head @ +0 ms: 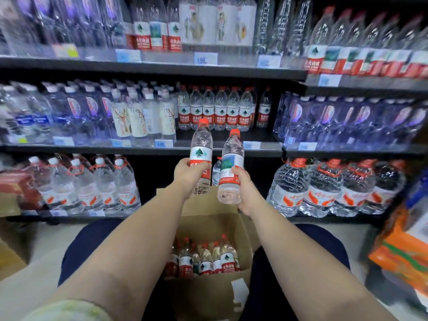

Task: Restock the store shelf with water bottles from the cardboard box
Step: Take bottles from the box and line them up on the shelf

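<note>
Fingers curled firmly on both sides: the left hand (188,173) grips the left bottle (201,144) around the lower part of its red-and-white label, and the right hand (244,188) grips the right bottle (231,158) from the side, down near its base. Both bottles have red caps and clear bodies, and both are held up above the far flap of the cardboard box (208,224), side by side, close but not touching. The left one stands nearly upright, while the right one tilts with its base swung toward the camera. The box sits open on the floor between the person's knees in dark trousers (81,251), and inside it more bottles (206,258) of the same kind stand upright, caps up. Beyond the box and above it runs the middle shelf (266,152), where a row of matching bottles (220,112) stands at the back with bare shelf in front of it — and one lone bottle (264,110) stands apart at the row's right end. Level with the box's far side, on the bottom shelf, large jugs (324,188) with red handles stand to its right and smaller jugs (92,186) to its left. Further right of the box, orange packaging (403,251) lies low, blurred.
</note>
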`<state>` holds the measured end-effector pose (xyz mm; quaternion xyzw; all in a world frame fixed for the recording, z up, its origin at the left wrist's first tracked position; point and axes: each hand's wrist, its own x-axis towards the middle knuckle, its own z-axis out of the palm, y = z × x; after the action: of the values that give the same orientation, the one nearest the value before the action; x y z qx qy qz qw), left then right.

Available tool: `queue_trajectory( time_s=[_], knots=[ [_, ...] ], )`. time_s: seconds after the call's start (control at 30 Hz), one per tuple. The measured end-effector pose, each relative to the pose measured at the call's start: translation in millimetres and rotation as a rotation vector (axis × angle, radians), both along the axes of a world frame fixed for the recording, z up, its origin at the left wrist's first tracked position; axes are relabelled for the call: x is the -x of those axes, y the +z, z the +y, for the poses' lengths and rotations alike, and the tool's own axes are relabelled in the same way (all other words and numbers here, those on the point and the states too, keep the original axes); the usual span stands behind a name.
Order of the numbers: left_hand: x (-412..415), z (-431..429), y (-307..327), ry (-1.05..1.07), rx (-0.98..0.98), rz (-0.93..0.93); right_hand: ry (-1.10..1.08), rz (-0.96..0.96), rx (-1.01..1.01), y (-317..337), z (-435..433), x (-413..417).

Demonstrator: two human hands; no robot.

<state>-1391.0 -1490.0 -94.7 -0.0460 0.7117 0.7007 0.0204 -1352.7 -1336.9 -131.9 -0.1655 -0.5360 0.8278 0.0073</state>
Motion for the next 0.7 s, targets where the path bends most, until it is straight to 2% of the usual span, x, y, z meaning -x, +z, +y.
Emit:
queue_trajectory(
  time_s=[0.1,0.3,0.53,0.7],
  knots=[
    [4.9,7.5,17.6,-0.007,-0.049,0.028,-0.01,0.021,-0.094,27.4,6.7,4.5],
    [26.8,29.1,46.5,-0.032,-0.049,0.105,0.026,0.082,-0.43,68.4,28.8,27.4],
    [70.7,70.4,65.8,-0.102,-0.041,0.15,-0.114,0.178,-0.543,93.1,62.9,59.6],
    [117.0,106.4,67.8,-0.187,-0.046,0.178,-0.196,0.136,-0.622,100.3,97.2,102.7]
  ],
)
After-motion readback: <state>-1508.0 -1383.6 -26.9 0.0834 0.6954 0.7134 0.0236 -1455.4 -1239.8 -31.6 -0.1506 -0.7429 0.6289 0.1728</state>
